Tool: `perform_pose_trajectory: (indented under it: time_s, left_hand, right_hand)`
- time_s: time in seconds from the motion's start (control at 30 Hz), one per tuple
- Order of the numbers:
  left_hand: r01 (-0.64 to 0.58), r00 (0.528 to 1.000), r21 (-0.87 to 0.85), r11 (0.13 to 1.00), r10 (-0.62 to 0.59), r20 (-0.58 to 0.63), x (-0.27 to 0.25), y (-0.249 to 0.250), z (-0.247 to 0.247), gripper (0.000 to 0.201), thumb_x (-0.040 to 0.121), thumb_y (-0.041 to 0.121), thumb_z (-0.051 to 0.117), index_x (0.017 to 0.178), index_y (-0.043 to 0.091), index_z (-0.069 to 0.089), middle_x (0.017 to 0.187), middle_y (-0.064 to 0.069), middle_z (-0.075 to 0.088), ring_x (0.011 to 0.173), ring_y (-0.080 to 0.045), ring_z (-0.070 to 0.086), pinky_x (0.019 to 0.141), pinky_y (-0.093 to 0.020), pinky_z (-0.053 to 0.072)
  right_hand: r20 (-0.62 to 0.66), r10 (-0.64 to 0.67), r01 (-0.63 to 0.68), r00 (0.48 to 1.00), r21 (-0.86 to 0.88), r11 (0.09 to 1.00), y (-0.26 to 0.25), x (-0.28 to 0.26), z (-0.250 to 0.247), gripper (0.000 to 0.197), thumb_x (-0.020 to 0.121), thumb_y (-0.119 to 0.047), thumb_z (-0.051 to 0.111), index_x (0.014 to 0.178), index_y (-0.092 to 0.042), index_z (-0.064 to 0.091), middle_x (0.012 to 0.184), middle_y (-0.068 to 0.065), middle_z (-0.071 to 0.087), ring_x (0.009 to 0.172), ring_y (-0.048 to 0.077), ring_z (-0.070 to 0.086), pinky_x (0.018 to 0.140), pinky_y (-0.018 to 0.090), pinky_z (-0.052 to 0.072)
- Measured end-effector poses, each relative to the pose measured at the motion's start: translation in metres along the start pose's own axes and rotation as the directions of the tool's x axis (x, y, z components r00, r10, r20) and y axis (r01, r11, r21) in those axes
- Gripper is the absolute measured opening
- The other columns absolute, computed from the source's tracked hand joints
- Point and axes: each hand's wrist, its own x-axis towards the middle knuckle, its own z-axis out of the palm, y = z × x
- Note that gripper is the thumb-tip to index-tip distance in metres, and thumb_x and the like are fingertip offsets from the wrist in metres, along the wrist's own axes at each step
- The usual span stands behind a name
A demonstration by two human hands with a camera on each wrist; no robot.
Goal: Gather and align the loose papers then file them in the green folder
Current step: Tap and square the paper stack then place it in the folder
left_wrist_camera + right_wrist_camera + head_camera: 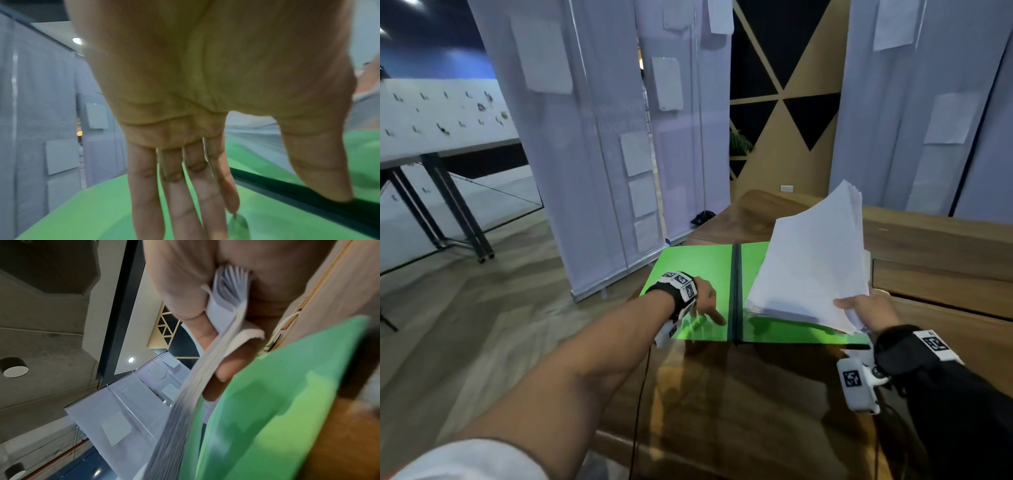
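A: So, where do things stand?

B: The green folder lies open on the wooden table, dark spine down the middle. The left hand rests flat on the left flap with fingers straight, gripping nothing. The right hand pinches the stack of papers at its near right corner, thumb on top and fingers underneath.

A: And the papers themselves?

B: Tilted above the right flap, low edge near the spine and just about on the flap, far corner raised.

A: What could go wrong?

B: I'd judge the one-corner pinch the weak point. The sheets already fan a little at the held corner in the right wrist view, so they could slide apart as the stack is laid down. The low edge might also catch on the spine and buckle. The folder should stay put while that flat left hand presses it.
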Motion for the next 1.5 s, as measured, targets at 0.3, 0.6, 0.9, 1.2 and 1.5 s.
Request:
perform_pose_trajectory:
  time_s: [0.3,0.6,0.9,1.2,1.5]
  left_hand:
    - [0.103,0.982,0.055,0.993,-0.092,-0.164,-0.017,-0.008,0.046,0.093,0.081,0.076,0.049,0.152,0.018,0.031,0.154,-0.016,0.038,0.135,-0.035,0.044,0.11,-0.047,0.039]
    - [0.098,0.992,0.086,0.991,-0.09,-0.092,-0.048,-0.013,0.033,0.093,0.065,0.074,0.07,0.138,0.023,0.046,0.142,-0.009,0.051,0.121,-0.03,0.055,0.098,-0.039,0.045]
    - [0.141,0.986,0.031,0.99,-0.137,-0.094,-0.053,-0.015,0.041,0.103,0.075,0.073,0.062,0.156,0.024,0.022,0.162,-0.011,0.021,0.146,-0.031,0.029,0.116,-0.047,0.028]
    - [0.181,0.979,-0.047,0.982,-0.184,-0.09,-0.061,-0.029,0.043,0.102,0.073,0.077,0.059,0.154,0.023,0.028,0.161,-0.009,0.026,0.144,-0.031,0.032,0.116,-0.045,0.029]
    - [0.498,0.845,-0.216,0.84,-0.526,-0.099,-0.073,-0.083,0.044,0.115,0.06,0.078,0.069,0.15,0.015,0.037,0.151,-0.011,0.045,0.132,-0.029,0.049,0.106,-0.039,0.043]
  right_hand:
    - [0.066,0.004,-0.003,0.998,-0.019,1.0,0.003,-0.026,0.009,0.015,0.073,0.004,0.072,0.085,0.005,0.062,0.09,0.012,0.068,0.082,0.026,0.062,0.082,0.033,0.042]
    - [0.199,0.074,-0.051,0.977,-0.117,0.992,0.03,-0.047,0.012,0.031,0.077,0.002,0.07,0.107,0.002,0.063,0.112,0.015,0.066,0.101,0.031,0.06,0.095,0.038,0.043]
    - [0.295,0.158,-0.05,0.942,-0.343,0.938,0.025,-0.053,0.015,0.04,0.075,-0.013,0.077,0.111,-0.008,0.061,0.116,0.007,0.064,0.11,0.026,0.057,0.093,0.031,0.04]
    - [0.223,0.174,-0.055,0.959,-0.457,0.888,0.016,-0.057,0.014,0.054,0.071,-0.02,0.078,0.117,-0.006,0.055,0.116,0.007,0.06,0.103,0.026,0.055,0.071,0.03,0.043]
    - [0.19,0.178,-0.053,0.966,-0.525,0.85,0.02,-0.052,0.011,0.049,0.074,-0.017,0.072,0.118,-0.001,0.056,0.103,0.016,0.064,0.072,0.028,0.058,0.044,0.019,0.042]
